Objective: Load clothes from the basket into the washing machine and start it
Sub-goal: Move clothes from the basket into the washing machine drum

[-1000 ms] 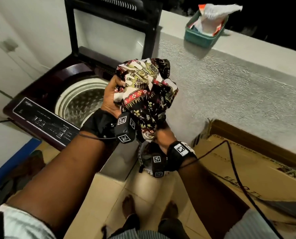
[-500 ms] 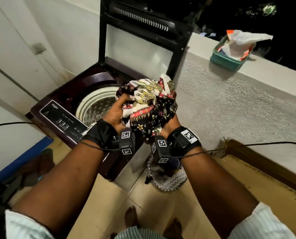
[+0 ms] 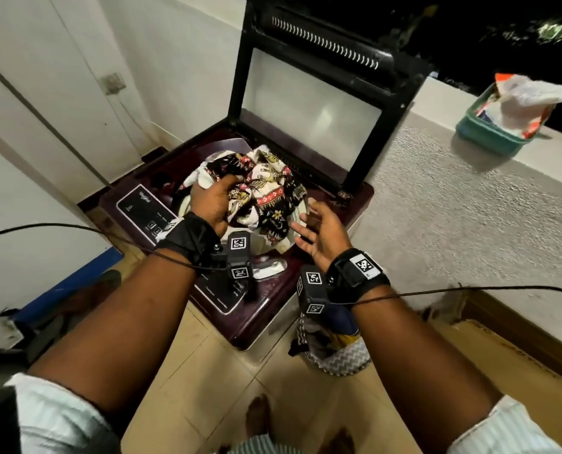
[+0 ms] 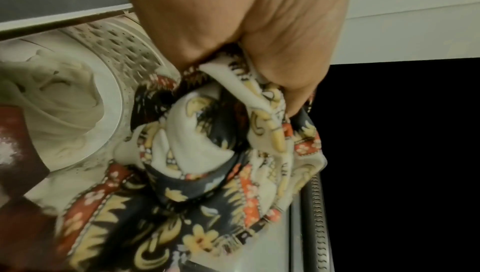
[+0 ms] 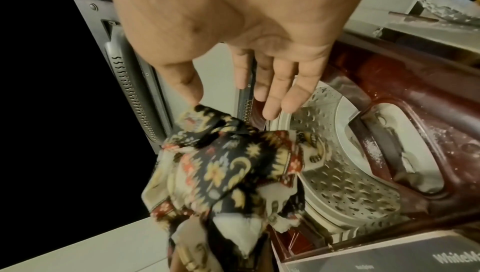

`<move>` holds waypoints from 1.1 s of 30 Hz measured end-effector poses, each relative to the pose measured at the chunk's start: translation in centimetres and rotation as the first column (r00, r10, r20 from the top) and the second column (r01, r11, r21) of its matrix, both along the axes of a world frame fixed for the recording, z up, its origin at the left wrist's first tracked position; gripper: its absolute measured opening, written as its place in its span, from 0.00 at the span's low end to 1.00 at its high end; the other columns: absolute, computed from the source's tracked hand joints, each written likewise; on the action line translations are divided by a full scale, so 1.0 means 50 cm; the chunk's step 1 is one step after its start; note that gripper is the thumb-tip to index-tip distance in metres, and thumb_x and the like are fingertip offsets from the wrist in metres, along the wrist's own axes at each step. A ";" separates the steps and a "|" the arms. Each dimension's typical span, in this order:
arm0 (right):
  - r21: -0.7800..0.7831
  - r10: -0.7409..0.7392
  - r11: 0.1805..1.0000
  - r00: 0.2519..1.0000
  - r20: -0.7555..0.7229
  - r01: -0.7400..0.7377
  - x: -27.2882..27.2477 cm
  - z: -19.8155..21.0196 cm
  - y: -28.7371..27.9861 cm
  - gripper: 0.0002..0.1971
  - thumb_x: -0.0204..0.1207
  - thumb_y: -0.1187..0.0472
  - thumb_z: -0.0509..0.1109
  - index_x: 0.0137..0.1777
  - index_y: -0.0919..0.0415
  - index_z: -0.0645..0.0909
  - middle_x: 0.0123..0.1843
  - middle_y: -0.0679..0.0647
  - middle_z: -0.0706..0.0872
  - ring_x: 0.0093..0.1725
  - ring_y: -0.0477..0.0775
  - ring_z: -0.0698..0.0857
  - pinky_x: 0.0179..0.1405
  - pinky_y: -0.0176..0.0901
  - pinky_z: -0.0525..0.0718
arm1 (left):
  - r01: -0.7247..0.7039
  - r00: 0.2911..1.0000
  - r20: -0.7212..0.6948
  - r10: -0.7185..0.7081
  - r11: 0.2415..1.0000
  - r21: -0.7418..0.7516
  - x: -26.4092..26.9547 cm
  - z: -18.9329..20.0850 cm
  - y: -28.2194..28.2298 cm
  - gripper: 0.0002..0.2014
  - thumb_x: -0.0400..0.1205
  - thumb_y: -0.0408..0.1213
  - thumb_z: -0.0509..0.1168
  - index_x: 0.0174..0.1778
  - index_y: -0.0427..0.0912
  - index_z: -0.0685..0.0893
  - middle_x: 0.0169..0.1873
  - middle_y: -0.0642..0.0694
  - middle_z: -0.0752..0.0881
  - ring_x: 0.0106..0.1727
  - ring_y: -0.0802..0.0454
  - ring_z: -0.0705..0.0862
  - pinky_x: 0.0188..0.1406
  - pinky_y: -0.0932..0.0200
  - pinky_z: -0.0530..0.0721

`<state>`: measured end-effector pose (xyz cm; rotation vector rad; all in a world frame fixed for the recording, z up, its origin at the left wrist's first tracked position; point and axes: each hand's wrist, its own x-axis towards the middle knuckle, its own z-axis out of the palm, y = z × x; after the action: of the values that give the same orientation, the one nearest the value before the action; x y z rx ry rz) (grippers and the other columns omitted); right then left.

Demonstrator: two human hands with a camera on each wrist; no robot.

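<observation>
A bunched patterned cloth (image 3: 260,188) in black, cream and red hangs over the drum opening (image 5: 345,165) of the maroon top-load washing machine (image 3: 348,204), whose lid (image 3: 309,106) stands up. My left hand (image 3: 212,201) grips the cloth (image 4: 213,153) from above, fingers curled into it. My right hand (image 3: 318,231) hovers just right of the cloth (image 5: 228,174), fingers spread and holding nothing. The zigzag laundry basket (image 3: 341,355) with more clothes stands on the floor under my right wrist. The control panel (image 3: 142,208) runs along the machine's front left.
A rough grey parapet wall (image 3: 453,208) stands right of the machine, with a teal tub (image 3: 489,132) of packets on its ledge. A cardboard box (image 3: 518,348) lies at the lower right. White doors (image 3: 43,93) stand on the left. Cables trail from both wrists.
Both hands carried the cloth left and forward from beside the machine to over the drum. My right hand has let go and opened; the left still grips it.
</observation>
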<state>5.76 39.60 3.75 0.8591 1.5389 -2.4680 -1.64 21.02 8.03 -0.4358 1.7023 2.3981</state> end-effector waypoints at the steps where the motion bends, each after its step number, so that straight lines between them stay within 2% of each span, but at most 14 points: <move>1: 0.007 -0.003 1.000 1.000 0.007 0.003 -0.007 -0.003 -0.004 0.15 0.83 0.46 0.64 0.67 0.48 0.78 0.63 0.51 0.82 0.62 0.54 0.86 0.53 0.48 0.80 | 0.004 1.000 0.005 -0.004 1.000 0.002 -0.013 -0.014 -0.007 0.21 0.71 0.27 0.75 0.61 0.31 0.86 0.54 0.30 0.89 0.47 0.34 0.92 0.43 0.40 0.91; 2: 0.015 -0.007 1.000 1.000 0.013 0.007 -0.013 -0.007 -0.005 0.17 0.82 0.46 0.65 0.68 0.48 0.78 0.62 0.50 0.82 0.62 0.54 0.87 0.52 0.47 0.81 | 0.021 1.000 0.021 -0.021 1.000 -0.002 -0.026 -0.033 -0.013 0.22 0.71 0.29 0.75 0.61 0.29 0.85 0.53 0.30 0.89 0.46 0.35 0.92 0.42 0.42 0.91; 4: 0.028 -0.022 0.999 1.000 0.016 0.021 -0.022 -0.011 -0.004 0.19 0.81 0.46 0.66 0.70 0.49 0.78 0.61 0.50 0.82 0.61 0.54 0.87 0.48 0.46 0.82 | 0.087 0.994 0.074 -0.083 0.995 -0.051 -0.030 -0.046 -0.018 0.22 0.71 0.32 0.75 0.58 0.26 0.84 0.45 0.35 0.89 0.35 0.45 0.90 0.34 0.54 0.86; 6: 0.045 -0.025 0.999 0.999 0.025 0.024 -0.029 -0.019 0.003 0.19 0.81 0.47 0.66 0.70 0.50 0.79 0.58 0.49 0.82 0.59 0.53 0.87 0.46 0.44 0.81 | 0.153 0.985 0.099 -0.143 0.983 -0.104 -0.026 -0.056 -0.014 0.09 0.75 0.34 0.72 0.47 0.33 0.84 0.32 0.44 0.86 0.24 0.55 0.83 0.26 0.63 0.78; 7: 0.060 -0.028 0.998 0.999 0.030 0.026 -0.030 -0.022 0.007 0.18 0.82 0.48 0.65 0.69 0.51 0.79 0.56 0.49 0.82 0.57 0.52 0.88 0.46 0.44 0.80 | 0.179 0.979 0.113 -0.167 0.979 -0.101 -0.025 -0.066 -0.010 0.03 0.78 0.34 0.70 0.43 0.39 0.83 0.28 0.48 0.85 0.23 0.59 0.81 0.22 0.67 0.75; 8: 0.088 -0.035 0.996 0.999 0.034 0.032 -0.030 -0.029 0.013 0.16 0.82 0.50 0.65 0.67 0.51 0.80 0.53 0.49 0.83 0.55 0.51 0.88 0.45 0.44 0.78 | 0.188 0.976 0.130 -0.174 0.976 -0.111 -0.025 -0.077 -0.005 0.03 0.80 0.34 0.70 0.43 0.42 0.82 0.29 0.51 0.85 0.26 0.60 0.81 0.22 0.68 0.75; 11: 0.264 -0.040 0.964 0.998 0.039 0.028 -0.021 -0.061 0.033 0.05 0.82 0.55 0.66 0.53 0.51 0.83 0.48 0.52 0.85 0.44 0.50 0.88 0.34 0.40 0.75 | 0.233 0.967 0.142 -0.211 0.960 -0.159 -0.022 -0.111 0.017 0.07 0.79 0.39 0.71 0.51 0.46 0.81 0.41 0.52 0.86 0.43 0.57 0.83 0.34 0.61 0.79; 14: 0.456 -0.024 0.890 0.998 0.061 -0.006 0.006 -0.102 0.067 0.02 0.79 0.58 0.70 0.47 0.54 0.85 0.45 0.54 0.89 0.42 0.53 0.89 0.32 0.39 0.78 | 0.285 0.956 0.119 -0.267 0.940 -0.187 -0.009 -0.125 0.060 0.04 0.79 0.38 0.71 0.43 0.46 0.83 0.41 0.46 0.83 0.42 0.53 0.81 0.35 0.61 0.77; 18: 0.512 -0.086 0.858 0.994 0.062 0.042 0.073 -0.137 0.133 0.01 0.77 0.66 0.72 0.47 0.61 0.84 0.39 0.58 0.87 0.38 0.57 0.88 0.25 0.34 0.80 | 0.399 0.917 0.079 -0.392 0.887 -0.231 0.030 -0.144 0.137 0.04 0.76 0.37 0.73 0.38 0.48 0.84 0.35 0.46 0.84 0.41 0.50 0.81 0.39 0.57 0.76; 19: 0.528 -0.100 0.848 0.993 0.067 0.050 0.089 -0.148 0.151 0.02 0.76 0.65 0.72 0.46 0.61 0.85 0.38 0.58 0.87 0.39 0.59 0.89 0.26 0.35 0.82 | 0.439 0.898 0.086 -0.431 0.869 -0.229 0.042 -0.154 0.156 0.03 0.77 0.37 0.72 0.39 0.47 0.84 0.34 0.46 0.84 0.39 0.50 0.81 0.39 0.58 0.77; 23: 0.620 -0.139 0.784 0.982 0.125 0.032 0.166 -0.212 0.237 0.04 0.64 0.57 0.72 0.38 0.51 0.87 0.37 0.53 0.91 0.42 0.62 0.91 0.47 0.52 0.88 | 0.606 0.793 0.102 -0.601 0.763 -0.225 0.116 -0.195 0.249 0.08 0.82 0.31 0.68 0.39 0.47 0.83 0.37 0.46 0.85 0.40 0.52 0.86 0.36 0.61 0.80; 27: 0.663 -0.114 0.747 0.973 0.201 -0.049 0.246 -0.282 0.304 0.03 0.69 0.61 0.71 0.37 0.53 0.85 0.33 0.53 0.89 0.37 0.59 0.89 0.45 0.51 0.87 | 0.692 0.719 0.128 -0.684 0.684 -0.231 0.182 -0.250 0.316 0.09 0.84 0.27 0.66 0.39 0.44 0.80 0.36 0.43 0.83 0.32 0.60 0.86 0.32 0.64 0.79; 30: 0.659 -0.035 0.729 0.950 0.309 -0.188 0.292 -0.343 0.353 0.07 0.73 0.64 0.70 0.36 0.52 0.83 0.37 0.55 0.88 0.41 0.63 0.88 0.44 0.43 0.88 | 0.720 0.694 0.220 -0.686 0.662 -0.207 0.226 -0.301 0.346 0.10 0.84 0.26 0.63 0.38 0.41 0.80 0.36 0.38 0.82 0.32 0.53 0.82 0.28 0.65 0.78; 33: 0.650 0.007 0.721 0.941 0.337 -0.239 0.325 -0.414 0.397 0.08 0.73 0.60 0.71 0.33 0.49 0.84 0.41 0.63 0.90 0.45 0.68 0.90 0.50 0.63 0.90 | 0.727 0.679 0.339 -0.651 0.660 -0.188 0.259 -0.376 0.360 0.11 0.85 0.24 0.61 0.38 0.39 0.80 0.36 0.37 0.82 0.30 0.50 0.82 0.23 0.67 0.78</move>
<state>22.02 59.45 -16.93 1.1136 2.3093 -1.5209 11.29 39.00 -10.74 -0.0632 1.7108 1.4649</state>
